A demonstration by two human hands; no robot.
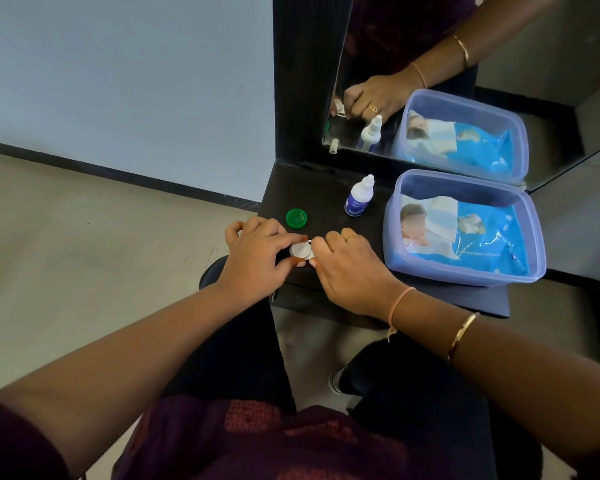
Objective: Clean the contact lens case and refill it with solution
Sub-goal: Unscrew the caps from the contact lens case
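A white contact lens case [300, 251] rests on the black shelf [329, 199], between my two hands. My left hand [257, 258] pinches its round white cap with thumb and forefinger. My right hand [347, 268] grips the case's right side, which its fingers hide. A loose green cap [296, 217] lies flat on the shelf just beyond my left hand. The small white solution bottle with a blue label [358, 197] stands upright behind my right hand, cap off.
A translucent blue box [534, 237] holding a blue pack of wet wipes [465, 237] sits at the right of the shelf. A mirror [378, 46] behind reflects the hands, bottle and box. The shelf's left edge drops to the floor.
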